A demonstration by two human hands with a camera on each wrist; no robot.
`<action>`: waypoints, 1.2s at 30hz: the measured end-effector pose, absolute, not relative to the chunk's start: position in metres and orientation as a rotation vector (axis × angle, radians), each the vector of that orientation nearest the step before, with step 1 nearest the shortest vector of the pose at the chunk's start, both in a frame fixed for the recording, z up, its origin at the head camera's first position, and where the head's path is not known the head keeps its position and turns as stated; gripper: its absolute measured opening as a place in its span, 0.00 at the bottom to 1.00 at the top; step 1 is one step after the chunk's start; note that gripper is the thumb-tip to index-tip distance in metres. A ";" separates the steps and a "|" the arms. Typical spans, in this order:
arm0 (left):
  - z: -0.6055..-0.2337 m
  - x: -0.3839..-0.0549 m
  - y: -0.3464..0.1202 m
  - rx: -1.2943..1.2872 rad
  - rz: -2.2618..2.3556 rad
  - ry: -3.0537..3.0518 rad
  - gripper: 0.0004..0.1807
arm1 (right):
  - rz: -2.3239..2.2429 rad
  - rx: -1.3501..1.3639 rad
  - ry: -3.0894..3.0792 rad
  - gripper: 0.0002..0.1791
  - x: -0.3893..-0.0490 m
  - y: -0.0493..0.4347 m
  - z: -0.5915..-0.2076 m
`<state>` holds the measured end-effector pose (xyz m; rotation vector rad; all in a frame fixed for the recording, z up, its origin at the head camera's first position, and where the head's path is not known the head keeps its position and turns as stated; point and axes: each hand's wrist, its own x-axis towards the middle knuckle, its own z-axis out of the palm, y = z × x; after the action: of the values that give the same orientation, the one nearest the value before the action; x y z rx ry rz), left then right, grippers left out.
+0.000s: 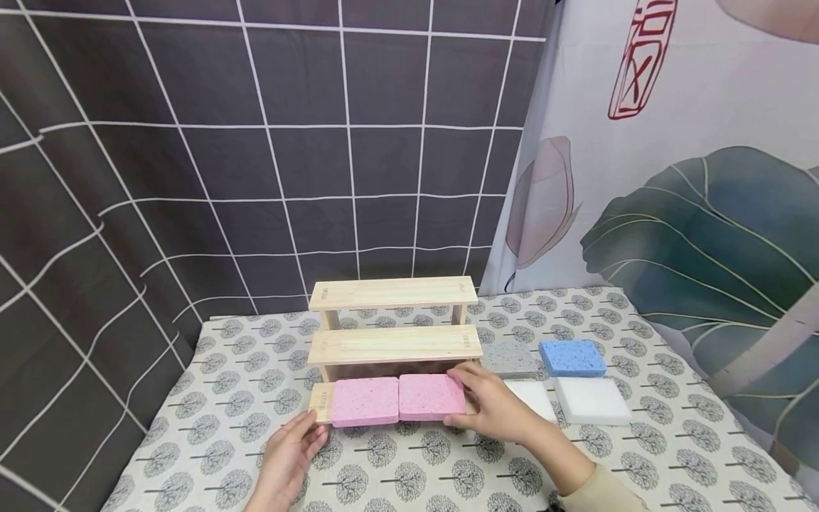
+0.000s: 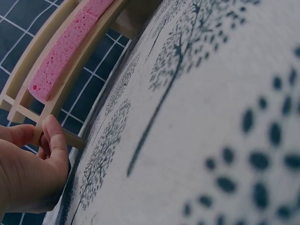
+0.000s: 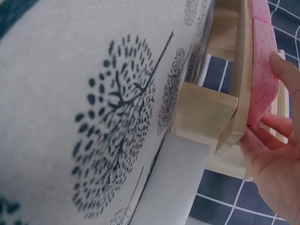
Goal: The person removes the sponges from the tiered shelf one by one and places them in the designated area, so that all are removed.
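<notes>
Two pink sponges lie side by side on the lowest step of a three-tier wooden shelf. My right hand holds the right pink sponge at its right end, thumb on one side and fingers on the other. With thumb and fingertips my left hand pinches the left end of the lowest step, beside the bare wood there. In the left wrist view the left hand grips that wooden end, below the pink sponge.
Right of the shelf lie a grey sponge, a blue sponge and two white sponges, one partly behind my right hand. A tree-print cloth covers the table. A dark checked backdrop stands behind.
</notes>
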<state>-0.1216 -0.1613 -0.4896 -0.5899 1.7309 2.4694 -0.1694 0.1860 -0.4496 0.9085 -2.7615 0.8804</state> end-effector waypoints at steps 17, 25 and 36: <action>-0.488 -0.122 -0.160 -0.612 2.463 1.728 0.21 | 0.867 0.876 -2.766 0.45 -0.165 0.194 -0.448; -0.489 -0.123 -0.161 -0.602 2.477 1.713 0.19 | 0.904 0.832 -2.767 0.45 -0.162 0.203 -0.444; -0.488 -0.122 -0.161 -0.589 2.475 1.726 0.20 | 1.013 0.807 -2.721 0.45 -0.158 0.218 -0.446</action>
<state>-0.1221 -0.1608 -0.4878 -0.5894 1.7255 2.4750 -0.1582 0.2179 -0.4460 0.8066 -2.7208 1.0135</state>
